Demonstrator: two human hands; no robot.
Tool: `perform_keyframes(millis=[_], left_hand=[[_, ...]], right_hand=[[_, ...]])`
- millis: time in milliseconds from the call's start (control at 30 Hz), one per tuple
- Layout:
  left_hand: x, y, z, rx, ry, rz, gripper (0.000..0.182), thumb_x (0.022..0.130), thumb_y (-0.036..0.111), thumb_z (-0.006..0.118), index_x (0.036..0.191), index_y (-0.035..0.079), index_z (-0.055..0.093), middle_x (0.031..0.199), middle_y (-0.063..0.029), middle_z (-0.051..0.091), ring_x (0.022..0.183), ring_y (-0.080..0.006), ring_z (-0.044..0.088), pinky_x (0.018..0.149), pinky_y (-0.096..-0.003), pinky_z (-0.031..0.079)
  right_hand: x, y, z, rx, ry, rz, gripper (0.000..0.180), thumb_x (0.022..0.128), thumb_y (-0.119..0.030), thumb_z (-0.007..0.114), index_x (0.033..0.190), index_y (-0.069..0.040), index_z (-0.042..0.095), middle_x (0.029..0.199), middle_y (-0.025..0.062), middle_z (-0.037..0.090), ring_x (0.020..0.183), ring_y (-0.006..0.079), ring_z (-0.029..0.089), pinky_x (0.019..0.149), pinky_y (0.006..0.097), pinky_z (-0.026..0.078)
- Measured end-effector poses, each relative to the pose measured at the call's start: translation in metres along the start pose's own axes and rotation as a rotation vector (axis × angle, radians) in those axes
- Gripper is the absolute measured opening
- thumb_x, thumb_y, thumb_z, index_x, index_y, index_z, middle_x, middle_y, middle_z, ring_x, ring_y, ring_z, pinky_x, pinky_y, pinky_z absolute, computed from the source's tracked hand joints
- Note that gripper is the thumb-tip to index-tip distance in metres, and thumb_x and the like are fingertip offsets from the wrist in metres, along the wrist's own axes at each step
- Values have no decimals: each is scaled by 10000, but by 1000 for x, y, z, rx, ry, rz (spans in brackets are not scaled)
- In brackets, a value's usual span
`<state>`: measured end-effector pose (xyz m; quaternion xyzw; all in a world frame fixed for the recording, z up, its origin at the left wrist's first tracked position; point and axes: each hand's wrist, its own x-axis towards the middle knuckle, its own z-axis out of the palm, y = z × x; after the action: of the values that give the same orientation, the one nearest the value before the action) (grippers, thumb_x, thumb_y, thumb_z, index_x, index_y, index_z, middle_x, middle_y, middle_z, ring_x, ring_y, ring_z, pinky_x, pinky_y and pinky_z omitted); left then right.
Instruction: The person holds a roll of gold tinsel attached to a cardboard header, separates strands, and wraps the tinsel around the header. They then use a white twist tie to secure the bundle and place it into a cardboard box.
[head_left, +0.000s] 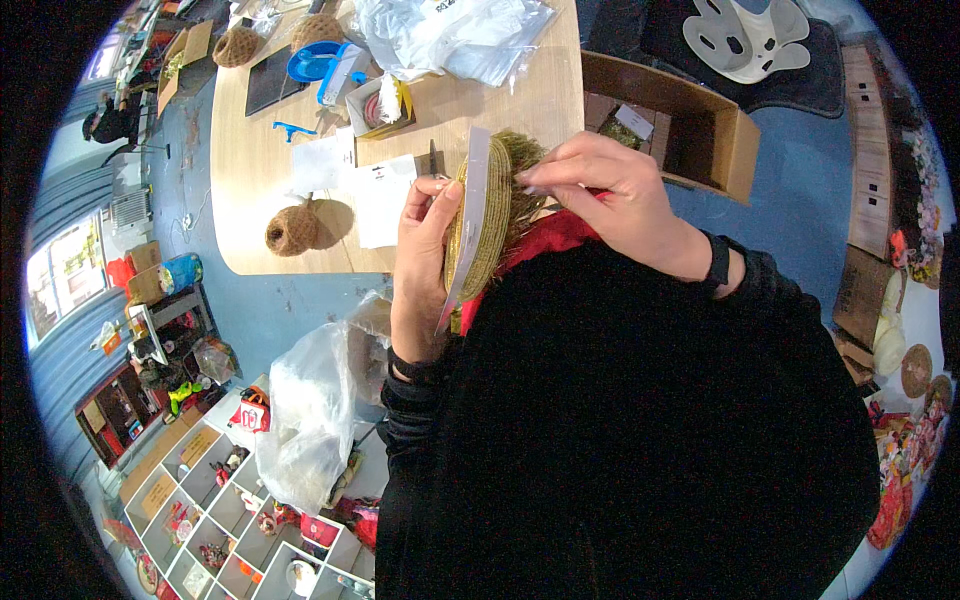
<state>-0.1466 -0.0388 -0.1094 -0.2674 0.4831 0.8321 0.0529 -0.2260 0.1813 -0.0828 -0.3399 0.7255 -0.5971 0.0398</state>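
My left hand (429, 225) grips a band of gold cord (491, 217) wound lengthwise in many loops, with a pale grey flat strip (471, 217) along its side. Behind the cord, bushy olive-green bristly material (525, 161) sticks out. At its right edge my right hand (592, 184) has thumb and fingertips pinched together; whether they hold a strand is too small to tell. Red cloth (551, 236) shows below. On the wooden table (247, 187), a brown twine ball (291, 230) lies left of a white sheet (381, 199), and dark scissors (433, 157), partly hidden, lie near my left hand.
Clear plastic bags (465, 37), a small open box (381, 109), a blue tape dispenser (341, 75) and more twine balls (236, 47) occupy the table's far side. An open cardboard box (720, 150) stands at the right. A plastic bag (311, 412) and a compartment shelf (225, 517) are lower left.
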Motion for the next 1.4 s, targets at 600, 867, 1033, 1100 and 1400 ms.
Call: perform_keyframes(millis=[600,867,1033,1100,1400], left_hand=[[4,-2,-5,-152,8,-14,65,989,69,631,952,85,580,891,-30,664,758,-101,647,664,-255,555],[0,1,1,-190,-2,1,50,992,73,626,973,75,581,912,-43,668,781,-116,666,675,-263,576],[-1,1,1,-166,-4,2,45,995,69,619,980,70,577,912,-56,667,781,-123,671,675,-267,582],[-1,0,1,-156,-2,9,46,995,68,620,979,69,576,912,-57,667,774,-121,670,670,-265,580],[-3,4,3,-76,1,22,64,986,80,639,972,67,578,901,-48,668,767,-109,661,667,-256,565]], right_hand=[[4,4,13,-305,22,-249,132,748,44,765,851,10,689,872,97,647,754,233,675,640,314,573],[2,5,11,-255,-41,-194,207,782,-22,730,988,-44,725,954,95,637,824,275,665,686,356,563],[2,2,11,-237,-44,-179,189,768,-17,741,955,-42,724,942,92,628,808,271,661,686,356,562],[2,1,11,-238,-44,-175,177,763,-18,746,937,-40,719,941,91,628,804,269,661,685,357,563],[4,0,10,-288,-42,-200,190,729,22,777,903,-17,711,916,84,637,797,230,678,681,323,575]])
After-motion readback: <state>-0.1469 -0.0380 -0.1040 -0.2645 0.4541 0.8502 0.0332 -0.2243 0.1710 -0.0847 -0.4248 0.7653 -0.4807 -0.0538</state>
